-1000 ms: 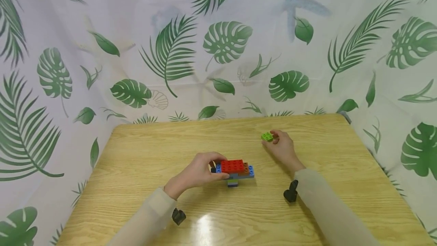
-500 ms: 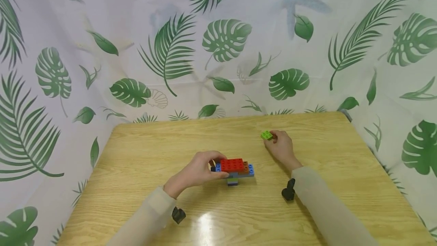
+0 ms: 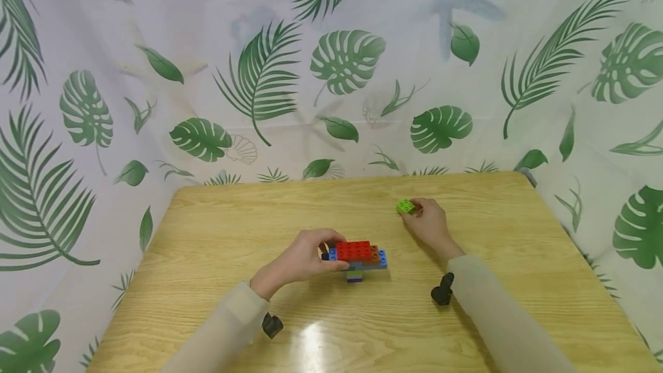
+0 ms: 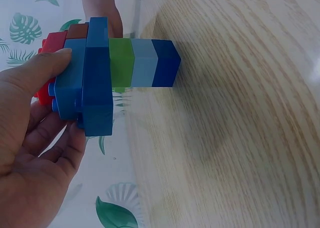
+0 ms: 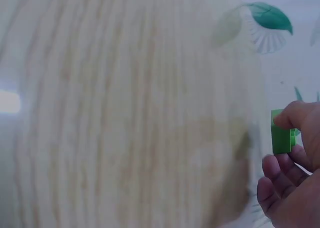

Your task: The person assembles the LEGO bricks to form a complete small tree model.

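Observation:
On the left, my left hand (image 3: pixel 305 255) grips a build of toy building bricks, thumb on the near side and fingers behind. A red brick (image 3: pixel 354 250) tops it, with brown and blue bricks beneath. In the left wrist view, a narrow column of a green brick (image 4: pixel 121 63), a light blue brick (image 4: pixel 144 63) and a dark blue brick (image 4: pixel 167 63) forms its foot. Whether that foot touches the table cannot be told. Farther back and right, my right hand (image 3: pixel 429 223) pinches a lime green brick (image 3: pixel 405 206), studs up; the right wrist view shows this brick (image 5: pixel 281 133) between thumb and fingers.
Both hands are over a wood-grain table (image 3: pixel 233 217). A white curtain with green leaf prints (image 3: pixel 342 125) hangs behind it and along both sides. Black camera mounts (image 3: pixel 442 289) sit at the wrists.

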Demonstrator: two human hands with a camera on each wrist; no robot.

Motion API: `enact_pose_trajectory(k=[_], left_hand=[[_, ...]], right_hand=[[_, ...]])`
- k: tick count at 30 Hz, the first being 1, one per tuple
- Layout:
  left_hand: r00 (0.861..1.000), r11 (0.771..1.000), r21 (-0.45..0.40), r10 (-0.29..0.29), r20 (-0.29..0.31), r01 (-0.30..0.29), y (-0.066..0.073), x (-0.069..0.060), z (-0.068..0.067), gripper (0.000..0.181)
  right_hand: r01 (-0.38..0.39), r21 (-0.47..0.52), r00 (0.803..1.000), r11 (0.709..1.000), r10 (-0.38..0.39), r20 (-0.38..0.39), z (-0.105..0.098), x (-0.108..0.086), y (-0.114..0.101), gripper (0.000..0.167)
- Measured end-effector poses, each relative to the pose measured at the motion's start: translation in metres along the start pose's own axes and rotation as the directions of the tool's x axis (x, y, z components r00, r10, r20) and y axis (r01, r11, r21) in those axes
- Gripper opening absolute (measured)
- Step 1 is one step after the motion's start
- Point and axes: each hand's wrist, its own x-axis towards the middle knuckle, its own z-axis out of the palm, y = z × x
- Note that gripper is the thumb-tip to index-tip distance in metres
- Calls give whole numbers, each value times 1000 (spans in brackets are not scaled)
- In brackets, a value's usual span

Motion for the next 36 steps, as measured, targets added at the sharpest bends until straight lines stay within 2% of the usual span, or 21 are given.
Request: enact_pose_trajectory(k=[12,22,29,36], left_hand=[[1000,1000,-8,-8,-1,8,0,0,0,42],[1000,1000,-14,-9,-4,9,0,0,1,42],[1000,1000,-18,-8,2,8,0,1,0,42],[1000,1000,-14,-4,4,5,0,1,-1,41]], right_hand=[[98,39,989,994,-102,110,-24,-18,-45,49],[228,63,960,972,-235,154,-30,-32,-80,43],[312,84,926,946,-323,198,-32,-42,-101,39],[404,115,868,908,-420,266,-31,-52,-117,35]])
